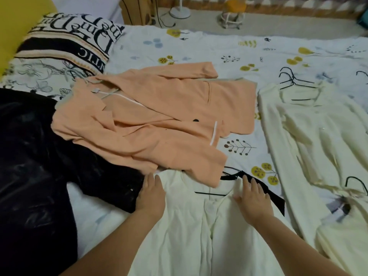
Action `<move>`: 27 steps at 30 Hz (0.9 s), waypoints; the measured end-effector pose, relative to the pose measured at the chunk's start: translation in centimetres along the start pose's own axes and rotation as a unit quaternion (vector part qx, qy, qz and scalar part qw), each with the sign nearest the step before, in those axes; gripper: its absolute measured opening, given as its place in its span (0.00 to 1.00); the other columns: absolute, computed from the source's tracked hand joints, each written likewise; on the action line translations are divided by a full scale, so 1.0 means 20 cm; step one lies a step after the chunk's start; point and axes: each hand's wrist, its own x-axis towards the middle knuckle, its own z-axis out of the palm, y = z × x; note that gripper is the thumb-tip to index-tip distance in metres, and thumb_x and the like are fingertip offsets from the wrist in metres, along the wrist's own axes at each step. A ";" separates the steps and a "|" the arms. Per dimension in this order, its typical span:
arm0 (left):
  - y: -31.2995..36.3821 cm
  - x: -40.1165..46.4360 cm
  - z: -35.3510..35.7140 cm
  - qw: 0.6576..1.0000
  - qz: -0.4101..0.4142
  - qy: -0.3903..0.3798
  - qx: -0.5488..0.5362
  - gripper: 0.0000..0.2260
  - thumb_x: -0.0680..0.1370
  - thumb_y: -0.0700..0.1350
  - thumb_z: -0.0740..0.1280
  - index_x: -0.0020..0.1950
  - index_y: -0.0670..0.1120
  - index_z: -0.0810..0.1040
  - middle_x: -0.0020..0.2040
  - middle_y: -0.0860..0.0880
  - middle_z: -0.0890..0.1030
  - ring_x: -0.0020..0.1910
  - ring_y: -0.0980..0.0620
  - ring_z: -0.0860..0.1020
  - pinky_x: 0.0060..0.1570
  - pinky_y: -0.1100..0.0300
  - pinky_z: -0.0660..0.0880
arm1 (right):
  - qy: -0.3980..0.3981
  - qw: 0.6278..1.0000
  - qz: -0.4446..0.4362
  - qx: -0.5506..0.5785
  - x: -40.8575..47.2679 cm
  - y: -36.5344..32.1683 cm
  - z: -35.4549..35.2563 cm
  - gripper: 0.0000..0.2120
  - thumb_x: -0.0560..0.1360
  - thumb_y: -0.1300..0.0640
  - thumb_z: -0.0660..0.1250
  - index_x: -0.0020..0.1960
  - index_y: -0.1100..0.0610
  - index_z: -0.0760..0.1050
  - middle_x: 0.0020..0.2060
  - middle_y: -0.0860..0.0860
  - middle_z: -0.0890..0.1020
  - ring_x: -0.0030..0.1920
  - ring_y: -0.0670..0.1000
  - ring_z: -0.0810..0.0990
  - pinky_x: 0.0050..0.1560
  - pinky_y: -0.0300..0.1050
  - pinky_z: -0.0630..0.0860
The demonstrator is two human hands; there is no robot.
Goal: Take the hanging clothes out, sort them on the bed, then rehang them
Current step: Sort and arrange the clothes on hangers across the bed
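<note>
A white buttoned top (199, 226) lies flat on the bed (229, 54) directly under both of a person's hands, its neckline threaded with a black hanger (231, 176). The left hand (151, 193) rests palm down on the top's left shoulder, fingers straight and close together, pointing away from the body; the forearm reaches in from the lower edge. The right hand (252, 198) lies flat on the right shoulder, fingers slightly spread, thumb out toward the button placket, wrist angled inward. Neither hand curls around the cloth.

Just beyond the fingertips of both hands, a peach blazer (151, 118) sprawls across the bed, its hem overlapping the white top's collar, with a white hanger (123, 97) showing at its lapels. To the outside of the left hand, touching it at the edge, lies a dark garment (35, 160) that runs down the bed's near side. Well out past the right hand, a cream long-sleeved garment (310, 136) lies stretched out, with 3 black hanger hooks (288, 77) at its neck. Another black hanger (356, 183) sits nearer, right of the right forearm. Far beyond the left hand is a lettered pillow (65, 44).
</note>
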 end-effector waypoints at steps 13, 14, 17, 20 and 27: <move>0.01 0.16 0.00 0.997 0.025 -0.043 0.063 0.32 0.74 0.59 0.65 0.72 0.49 0.57 0.69 0.49 0.64 0.69 0.49 0.61 0.66 0.57 0.57 | 0.059 0.992 0.014 0.113 -0.04 0.00 -0.03 0.15 0.74 0.42 0.62 0.43 0.53 0.65 0.41 0.48 0.78 0.46 0.51 0.78 0.39 0.44 0.67; 0.01 0.14 -0.02 0.997 0.027 -0.042 0.065 0.30 0.74 0.59 0.65 0.70 0.50 0.59 0.68 0.49 0.65 0.68 0.50 0.62 0.65 0.57 0.57 | 0.078 0.990 0.016 0.121 -0.09 0.00 -0.05 0.16 0.74 0.42 0.62 0.40 0.53 0.65 0.38 0.47 0.76 0.43 0.50 0.77 0.37 0.43 0.66; 0.00 0.04 -0.09 0.998 0.023 -0.021 0.051 0.26 0.74 0.59 0.64 0.68 0.51 0.61 0.66 0.49 0.66 0.68 0.50 0.63 0.67 0.57 0.56 | 0.109 0.983 0.023 0.148 -0.24 0.01 -0.11 0.18 0.74 0.43 0.62 0.34 0.52 0.60 0.32 0.47 0.72 0.37 0.50 0.74 0.33 0.43 0.62; -0.01 -0.08 -0.18 0.998 0.033 0.038 0.049 0.23 0.75 0.59 0.63 0.66 0.50 0.65 0.65 0.51 0.70 0.66 0.51 0.67 0.67 0.58 0.57 | 0.124 0.977 0.021 0.170 -0.37 0.02 -0.18 0.20 0.74 0.43 0.63 0.33 0.52 0.59 0.29 0.48 0.69 0.35 0.50 0.70 0.31 0.43 0.59; -0.04 -0.42 -0.47 0.994 0.063 0.078 -0.041 0.15 0.79 0.54 0.59 0.59 0.46 0.72 0.58 0.48 0.77 0.56 0.47 0.74 0.48 0.58 0.67 | 0.158 0.959 0.009 0.237 -0.67 0.08 -0.37 0.13 0.74 0.46 0.65 0.46 0.56 0.75 0.35 0.50 0.80 0.39 0.52 0.75 0.39 0.45 0.69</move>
